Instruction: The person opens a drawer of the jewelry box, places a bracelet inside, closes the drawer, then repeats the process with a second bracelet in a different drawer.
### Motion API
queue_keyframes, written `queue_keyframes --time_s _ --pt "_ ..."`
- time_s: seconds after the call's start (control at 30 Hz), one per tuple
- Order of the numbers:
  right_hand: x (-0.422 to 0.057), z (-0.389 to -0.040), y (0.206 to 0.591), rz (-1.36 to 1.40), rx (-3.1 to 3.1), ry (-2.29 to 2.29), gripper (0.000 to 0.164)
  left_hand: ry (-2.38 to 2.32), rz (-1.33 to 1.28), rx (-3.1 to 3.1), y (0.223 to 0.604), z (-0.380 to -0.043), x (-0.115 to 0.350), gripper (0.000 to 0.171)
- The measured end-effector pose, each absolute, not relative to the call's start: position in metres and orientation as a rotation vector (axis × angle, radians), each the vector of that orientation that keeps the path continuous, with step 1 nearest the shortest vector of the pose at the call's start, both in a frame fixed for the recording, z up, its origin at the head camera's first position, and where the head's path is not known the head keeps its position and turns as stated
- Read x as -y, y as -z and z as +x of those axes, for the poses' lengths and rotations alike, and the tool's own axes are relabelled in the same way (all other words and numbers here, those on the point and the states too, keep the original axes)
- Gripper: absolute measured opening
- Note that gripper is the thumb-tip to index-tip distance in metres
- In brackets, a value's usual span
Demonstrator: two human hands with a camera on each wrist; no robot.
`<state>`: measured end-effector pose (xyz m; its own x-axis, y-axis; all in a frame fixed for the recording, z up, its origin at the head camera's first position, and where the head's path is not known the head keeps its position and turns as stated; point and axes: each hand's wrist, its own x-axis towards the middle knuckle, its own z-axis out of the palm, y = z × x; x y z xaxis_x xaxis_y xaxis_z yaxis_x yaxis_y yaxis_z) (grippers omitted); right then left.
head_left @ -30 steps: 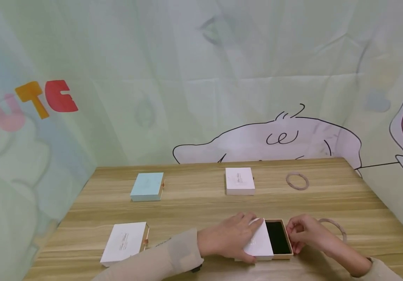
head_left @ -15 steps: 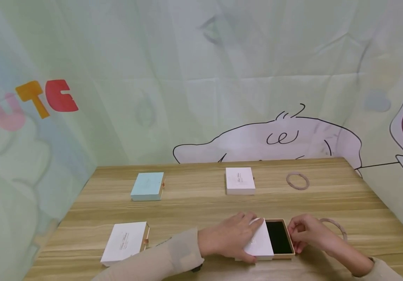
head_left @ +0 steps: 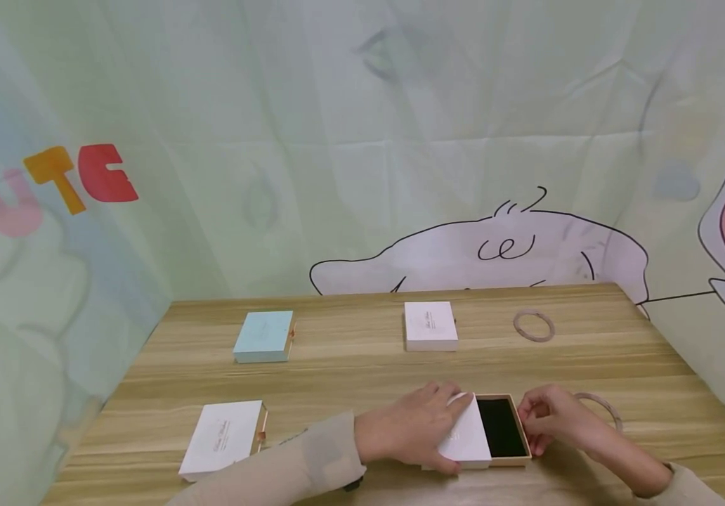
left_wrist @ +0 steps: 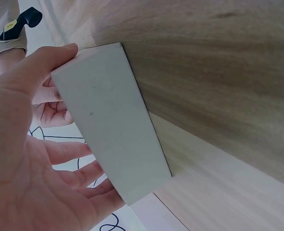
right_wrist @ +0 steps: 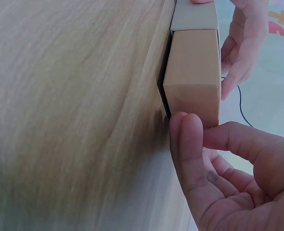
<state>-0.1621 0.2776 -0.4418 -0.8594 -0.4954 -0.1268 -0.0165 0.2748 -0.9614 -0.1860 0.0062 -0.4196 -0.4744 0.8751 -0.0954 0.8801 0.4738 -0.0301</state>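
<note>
In the head view a white drawer-style gift box (head_left: 466, 439) lies near the front of the table, its tan-edged inner drawer (head_left: 503, 429) with black lining partly slid out to the right. My left hand (head_left: 416, 425) spans the white sleeve, thumb on the near side and fingers over the top and far side. The left wrist view shows that grip around the sleeve (left_wrist: 113, 125). At the drawer's right end my right hand (head_left: 555, 414) pinches; in the right wrist view thumb and fingertips meet at the drawer's end face (right_wrist: 195, 103). Whatever they pinch there is mostly hidden.
A thin bangle (head_left: 603, 402) lies partly behind my right hand; another bangle (head_left: 535, 340) is farther back. A white box (head_left: 430, 325) and a light blue box (head_left: 264, 334) stand at the back. Another white box (head_left: 223, 436) sits front left, beside my left sleeve.
The inner drawer has slid very slightly to the right together with my right hand. My left hand holds the sleeve in the same place.
</note>
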Motion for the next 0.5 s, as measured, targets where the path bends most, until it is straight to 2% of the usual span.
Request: queue_keyframes --time_s 0.5 --pt "-0.2806 -0.1616 0.4403 -0.457 -2.139 1.610 0.007 0.119 1.569 -2.643 0.4188 -0.1853 -0.0062 0.098"
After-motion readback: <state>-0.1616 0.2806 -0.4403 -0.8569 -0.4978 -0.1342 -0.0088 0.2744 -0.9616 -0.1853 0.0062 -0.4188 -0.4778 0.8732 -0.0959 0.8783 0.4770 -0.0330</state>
